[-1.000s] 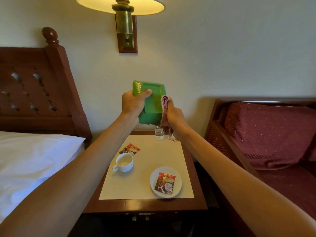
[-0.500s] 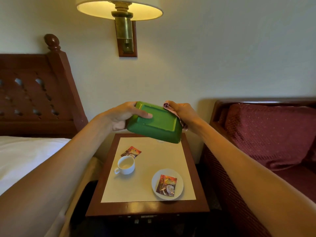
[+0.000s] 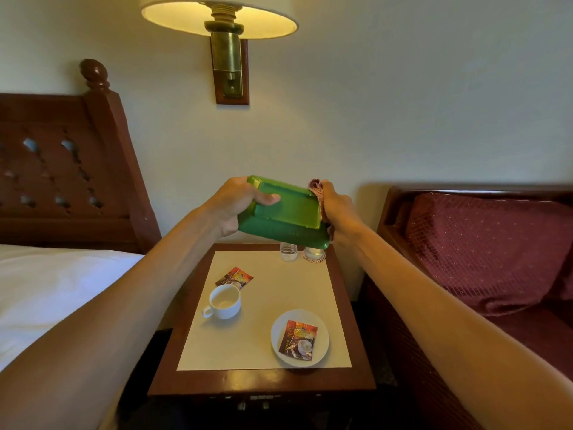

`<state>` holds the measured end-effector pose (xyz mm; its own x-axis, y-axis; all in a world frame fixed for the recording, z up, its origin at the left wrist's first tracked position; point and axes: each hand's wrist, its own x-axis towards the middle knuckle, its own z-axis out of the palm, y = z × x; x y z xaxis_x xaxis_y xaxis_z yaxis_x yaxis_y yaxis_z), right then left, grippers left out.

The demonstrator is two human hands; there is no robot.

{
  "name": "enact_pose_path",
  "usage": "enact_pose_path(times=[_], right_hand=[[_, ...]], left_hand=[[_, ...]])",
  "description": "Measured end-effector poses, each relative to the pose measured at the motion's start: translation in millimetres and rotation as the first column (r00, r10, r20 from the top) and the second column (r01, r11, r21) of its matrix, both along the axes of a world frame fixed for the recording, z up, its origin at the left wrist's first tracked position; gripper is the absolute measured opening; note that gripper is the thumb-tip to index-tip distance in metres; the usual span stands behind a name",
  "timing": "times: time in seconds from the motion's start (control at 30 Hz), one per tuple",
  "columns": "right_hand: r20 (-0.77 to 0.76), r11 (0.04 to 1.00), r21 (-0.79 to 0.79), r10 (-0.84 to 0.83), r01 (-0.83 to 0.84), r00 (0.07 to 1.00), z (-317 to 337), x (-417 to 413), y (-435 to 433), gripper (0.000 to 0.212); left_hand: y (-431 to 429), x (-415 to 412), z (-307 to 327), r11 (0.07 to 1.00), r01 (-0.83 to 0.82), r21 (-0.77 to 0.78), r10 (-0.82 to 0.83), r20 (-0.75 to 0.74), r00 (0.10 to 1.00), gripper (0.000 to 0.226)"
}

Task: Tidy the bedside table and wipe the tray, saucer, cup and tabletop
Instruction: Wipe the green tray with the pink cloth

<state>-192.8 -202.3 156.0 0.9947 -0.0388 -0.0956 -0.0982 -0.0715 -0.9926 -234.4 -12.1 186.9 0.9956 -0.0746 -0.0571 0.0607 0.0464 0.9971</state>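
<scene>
A: Where is the worktop (image 3: 279,305) free?
B: Down the middle, between the cup (image 3: 224,302) at left and the saucer (image 3: 322,333) at front right.
A: And blocked?
B: A bottle (image 3: 288,251) and a glass (image 3: 314,254) stand at the back edge, under a tray (image 3: 288,212) held above.

Looked like a hotel bedroom to me: white-sheeted bed (image 3: 46,290) with a carved wooden headboard (image 3: 62,169), brass wall lamp (image 3: 223,26), bedside table (image 3: 260,381) carrying a cup (image 3: 224,301), a sachet (image 3: 298,338) on a saucer (image 3: 322,327), a small water bottle (image 3: 288,251), and a maroon cushioned sofa (image 3: 480,243) alongside.
</scene>
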Motion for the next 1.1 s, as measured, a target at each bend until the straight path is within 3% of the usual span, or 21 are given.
enact_pose_path(times=[0.13,0.23,0.33,0.43,0.57,0.7,0.87,0.97,1.1], right_hand=[[0.001,0.996,0.081,0.028,-0.028,1.000,-13,-9,9,0.054],[0.006,0.992,0.122,0.044,-0.045,0.999,-15,-9,10,0.057],[0.097,0.998,0.058,-0.042,0.037,0.994,-9,-3,3,0.059],[0.165,0.991,0.009,-0.133,0.134,0.977,2,7,-7,0.048],[0.217,0.989,-0.121,-0.058,0.086,0.974,16,19,-5,0.042],[0.206,0.991,-0.113,-0.045,0.070,0.977,14,17,11,0.048],[0.163,0.997,-0.061,-0.026,0.037,0.986,-17,-6,32,0.063],[0.180,0.997,-0.065,-0.017,0.029,0.984,-29,-16,31,0.062],[0.142,0.994,-0.105,0.031,-0.016,0.989,-19,-3,24,0.058]], left_hand=[[-11,5,-2,0.941,-0.316,-0.122,0.320,0.012,0.947,0.031],[-11,8,-14,0.898,-0.391,-0.203,0.399,-0.004,0.917,0.039],[-8,3,-23,0.940,-0.209,-0.269,0.216,-0.005,0.976,0.052],[1,-6,-28,0.958,-0.003,-0.286,0.006,0.012,1.000,0.058],[-3,-14,-19,0.941,0.315,-0.126,-0.321,-0.031,0.947,0.057],[-23,-8,-10,1.000,-0.002,-0.010,0.002,-0.067,0.998,0.035],[-38,3,-2,0.918,-0.384,-0.096,0.388,0.033,0.921,0.013],[-40,1,-7,0.896,-0.427,-0.120,0.433,0.022,0.901,0.009],[-30,-5,-20,0.933,-0.345,-0.104,0.329,-0.144,0.933,0.026]])
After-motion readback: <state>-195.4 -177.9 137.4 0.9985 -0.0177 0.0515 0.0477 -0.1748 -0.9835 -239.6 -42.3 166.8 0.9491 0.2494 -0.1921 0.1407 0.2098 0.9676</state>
